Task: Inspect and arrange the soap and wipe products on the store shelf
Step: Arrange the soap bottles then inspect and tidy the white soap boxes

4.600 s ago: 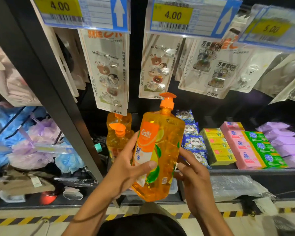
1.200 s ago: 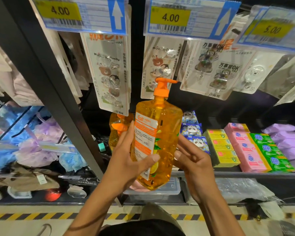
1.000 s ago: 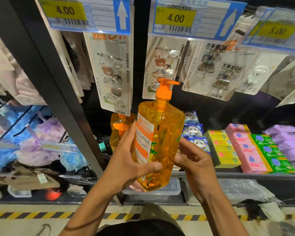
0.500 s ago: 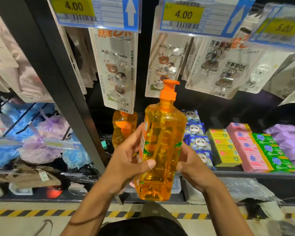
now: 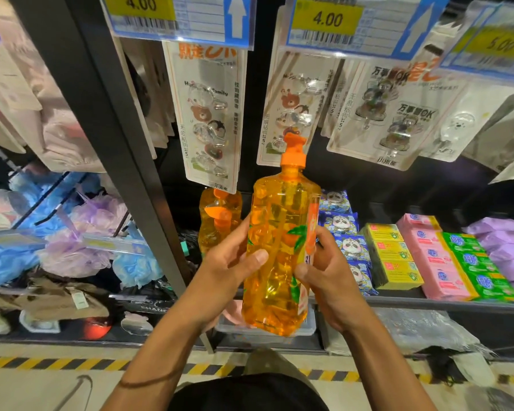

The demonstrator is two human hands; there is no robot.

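One orange pump bottle (image 5: 279, 256), upright, clasped in curled fingers of left hand (image 5: 229, 262) and right hand (image 5: 327, 271); one matching bottle (image 5: 217, 221) behind.

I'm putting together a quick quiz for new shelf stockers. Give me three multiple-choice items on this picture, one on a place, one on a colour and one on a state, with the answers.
1. Where do the panda-print packs lie?
A) just left of the yellow boxes
B) on the floor
C) in the person's hands

2. What colour is the pump of the held bottle?
A) blue
B) orange
C) white

3. How is the held bottle kept?
A) lying flat on the floor
B) hanging from a hook
C) upright, gripped between the left hand and the right hand

Answers:
1 A: the packs sit right beside the boxes' left edge.
2 B: the pump is orange, like the liquid below it.
3 C: the fingers of both hands curl round its sides and the pump points up.
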